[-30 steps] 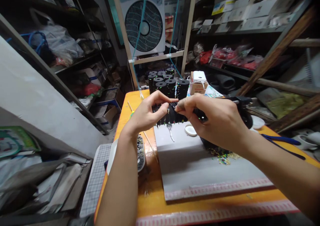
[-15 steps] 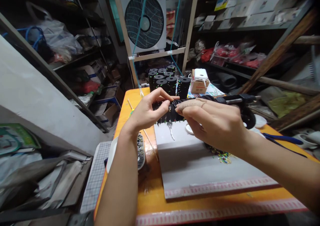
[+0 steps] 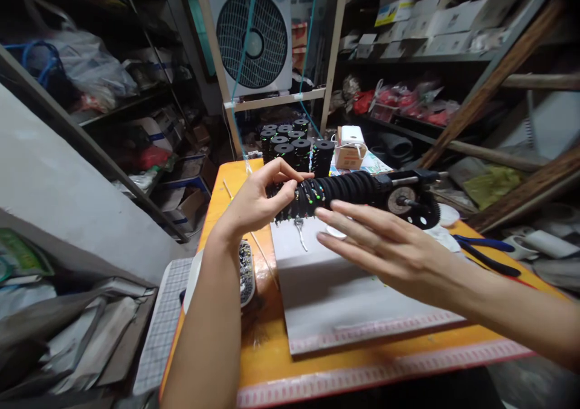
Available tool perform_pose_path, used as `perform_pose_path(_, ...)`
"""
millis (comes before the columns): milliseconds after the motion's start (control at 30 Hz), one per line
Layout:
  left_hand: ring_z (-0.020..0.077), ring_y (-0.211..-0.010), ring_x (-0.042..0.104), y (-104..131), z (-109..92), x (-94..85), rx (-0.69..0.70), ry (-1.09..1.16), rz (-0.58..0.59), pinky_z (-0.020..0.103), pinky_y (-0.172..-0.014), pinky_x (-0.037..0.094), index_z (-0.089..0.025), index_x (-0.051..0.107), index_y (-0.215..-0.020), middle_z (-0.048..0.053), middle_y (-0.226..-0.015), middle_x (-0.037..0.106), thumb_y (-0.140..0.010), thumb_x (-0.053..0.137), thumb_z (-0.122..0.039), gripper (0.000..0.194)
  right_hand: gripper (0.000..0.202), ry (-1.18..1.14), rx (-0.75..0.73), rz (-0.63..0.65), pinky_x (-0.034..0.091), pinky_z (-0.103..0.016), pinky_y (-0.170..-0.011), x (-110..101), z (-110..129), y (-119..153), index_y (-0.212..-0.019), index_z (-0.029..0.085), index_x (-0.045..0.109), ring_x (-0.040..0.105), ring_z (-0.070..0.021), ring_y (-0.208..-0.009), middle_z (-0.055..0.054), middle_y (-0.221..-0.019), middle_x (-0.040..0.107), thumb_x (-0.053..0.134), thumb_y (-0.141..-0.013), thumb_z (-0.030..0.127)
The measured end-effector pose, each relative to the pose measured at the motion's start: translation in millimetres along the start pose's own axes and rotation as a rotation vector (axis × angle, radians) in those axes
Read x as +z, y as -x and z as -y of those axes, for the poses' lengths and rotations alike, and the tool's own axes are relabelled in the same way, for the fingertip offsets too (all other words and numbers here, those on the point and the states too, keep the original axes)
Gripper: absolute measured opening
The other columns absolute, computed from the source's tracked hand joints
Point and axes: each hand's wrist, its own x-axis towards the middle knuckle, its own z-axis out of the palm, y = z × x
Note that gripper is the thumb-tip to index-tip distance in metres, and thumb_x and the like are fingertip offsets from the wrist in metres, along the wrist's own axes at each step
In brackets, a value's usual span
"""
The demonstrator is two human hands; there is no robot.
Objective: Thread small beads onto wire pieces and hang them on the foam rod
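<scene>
A black roller (image 3: 353,185), wound with dark cords that carry small coloured beads, lies across a geared metal holder (image 3: 401,200). My left hand (image 3: 265,197) is at the roller's left end, thumb and index finger pinched together over the cords. What lies between those fingertips is too small to make out. Just below the roller's middle, my right hand (image 3: 376,234) has its fingers stretched out and apart, holding nothing. Under the hands lies a white board (image 3: 326,294), with a small fork-like metal tool (image 3: 299,232) at its top left.
Several upright black rolls (image 3: 301,149) and a small box (image 3: 350,155) stand at the back of the orange table (image 3: 267,367). A tub of beads (image 3: 246,273) sits at the left, dark-blue-handled pliers (image 3: 489,252) at the right. A box fan (image 3: 254,40) stands behind.
My right hand has come off the cords, moved down and spread its fingers, uncovering the roller's middle. My left hand keeps its pinch. The whole view has shifted slightly.
</scene>
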Motion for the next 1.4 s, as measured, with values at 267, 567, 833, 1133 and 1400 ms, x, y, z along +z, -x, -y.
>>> perform_pose_path(267, 0.0211, -0.110, 0.066, -1, 0, -1.6, -0.019, -0.056, -0.018, 0.035, -0.094, 0.047, -0.019, 0.057, -0.093, 0.012, -0.116, 0.073, -0.093, 0.053, -0.024, 0.006, 0.019, -0.354, 0.464, 0.364, 0.050, -0.032, -0.064, 27, 6, 79, -0.075, 0.022, 0.069, 0.058, -0.0192, -0.075, -0.006, -0.080, 0.064, 0.058, -0.089, 0.016)
perform_pose_path(567, 0.0205, -0.108, 0.066, 1, -2, -2.3, -0.035, -0.043, -0.008, 0.035, -0.092, 0.047, -0.018, 0.057, -0.094, 0.014, -0.119, 0.071, -0.093, 0.053, -0.024, 0.007, 0.023, -0.493, 0.493, 0.327, 0.052, -0.030, -0.068, 45, 2, 90, -0.081, 0.023, 0.073, 0.063, -0.0184, -0.080, -0.005, -0.085, 0.067, 0.054, -0.093, 0.018)
perform_pose_path(833, 0.0237, -0.117, 0.063, 0, -1, -1.1, -0.035, -0.009, -0.020, 0.035, -0.092, 0.047, -0.019, 0.051, -0.099, 0.013, -0.114, 0.071, -0.091, 0.053, -0.021, 0.008, 0.023, -0.517, 0.545, 0.241, 0.054, -0.031, -0.068, 46, 2, 99, -0.081, 0.024, 0.076, 0.067, -0.0194, -0.077, -0.006, -0.082, 0.070, 0.056, -0.091, 0.018)
perform_pose_path(1133, 0.0209, -0.104, 0.066, -1, 1, -2.3, -0.030, -0.081, -0.025, 0.034, -0.087, 0.048, -0.020, 0.053, -0.090, 0.013, -0.115, 0.073, -0.092, 0.054, -0.024, 0.005, 0.016, -0.527, 0.646, 0.213, 0.054, -0.036, -0.075, 27, 3, 110, -0.091, 0.022, 0.072, 0.065, -0.0204, -0.086, -0.008, -0.090, 0.068, 0.056, -0.092, 0.021)
perform_pose_path(1400, 0.0240, -0.116, 0.061, 5, -10, -5.8, -0.016, -0.162, 0.001, 0.041, -0.098, 0.044, -0.021, 0.057, -0.092, 0.011, -0.122, 0.067, -0.094, 0.054, -0.029, 0.009, 0.010, -0.490, 0.749, 0.247, 0.054, -0.039, -0.075, 26, 27, 111, -0.084, 0.022, 0.069, 0.062, -0.0223, -0.086, -0.007, -0.089, 0.065, 0.060, -0.089, 0.022)
